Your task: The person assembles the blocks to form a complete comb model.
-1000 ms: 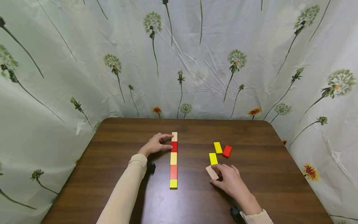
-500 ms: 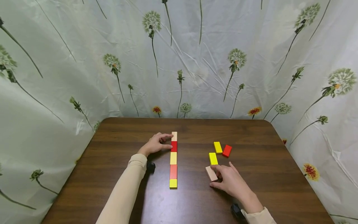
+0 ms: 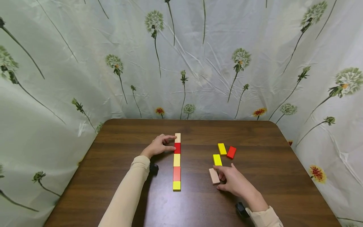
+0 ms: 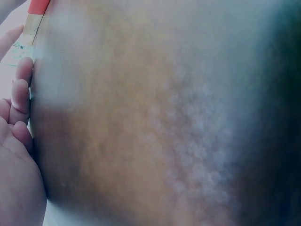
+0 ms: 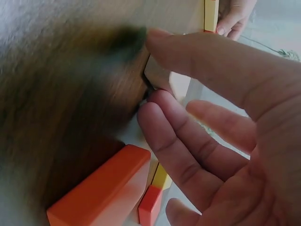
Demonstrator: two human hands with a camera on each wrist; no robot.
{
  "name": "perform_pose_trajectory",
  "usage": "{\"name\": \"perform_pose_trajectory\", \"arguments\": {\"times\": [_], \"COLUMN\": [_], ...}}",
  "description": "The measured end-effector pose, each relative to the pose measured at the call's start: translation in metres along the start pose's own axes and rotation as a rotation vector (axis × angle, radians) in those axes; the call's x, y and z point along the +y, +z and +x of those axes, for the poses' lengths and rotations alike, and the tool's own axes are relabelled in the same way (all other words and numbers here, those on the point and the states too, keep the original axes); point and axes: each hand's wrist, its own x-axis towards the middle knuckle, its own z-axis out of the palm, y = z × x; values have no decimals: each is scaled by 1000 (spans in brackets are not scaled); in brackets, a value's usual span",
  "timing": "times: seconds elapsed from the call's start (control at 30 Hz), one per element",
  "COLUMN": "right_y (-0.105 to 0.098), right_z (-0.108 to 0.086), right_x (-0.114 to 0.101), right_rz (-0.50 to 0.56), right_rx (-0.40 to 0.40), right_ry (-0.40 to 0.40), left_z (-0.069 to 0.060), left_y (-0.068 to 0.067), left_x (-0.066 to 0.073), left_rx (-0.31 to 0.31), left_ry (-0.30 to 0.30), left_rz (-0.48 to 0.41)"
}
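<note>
In the head view my left hand (image 3: 157,146) touches the left side of a straight row of wooden blocks. Its index fingertip meets the pale striped block (image 3: 177,137), its thumb the red block (image 3: 177,148) below. Nearer in that row come a cream block (image 3: 177,160), a salmon block (image 3: 177,173) and a yellow block (image 3: 177,186). My right hand (image 3: 235,181) is at a pale pinkish block (image 3: 214,176) lying flat; the index fingertip is at its far end, the thumb just off its near right corner. That block shows between thumb and fingers in the right wrist view.
Beyond the right hand lie two loose yellow blocks (image 3: 217,160) and a red block (image 3: 231,152). An orange block (image 5: 101,188) stands close to the right wrist camera. The brown table (image 3: 127,201) ends at a flower-patterned curtain (image 3: 210,94).
The pinkish block has turned to lie closer to parallel with the row. My right thumb has moved off its near end. The left hand stays in place; the view shifts slightly.
</note>
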Motion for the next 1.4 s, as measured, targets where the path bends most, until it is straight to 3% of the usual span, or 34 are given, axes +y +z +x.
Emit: {"name": "perform_pose_trajectory", "arguments": {"times": [0.73, 0.97, 1.23, 1.4], "right_y": [3, 7, 12, 20], "right_z": [7, 7, 4, 0], "right_x": [10, 11, 5, -4], "right_rz": [55, 77, 76, 92], "right_rx": [11, 7, 63, 55], "right_ry": [-76, -54, -105, -111], "left_z": [0, 0, 0, -1], "left_y": [1, 2, 2, 2], "left_x": [1, -1, 1, 1], "left_rx": [12, 15, 16, 19], "left_ry": [-10, -7, -7, -12], "left_rz": [9, 18, 24, 22]}}
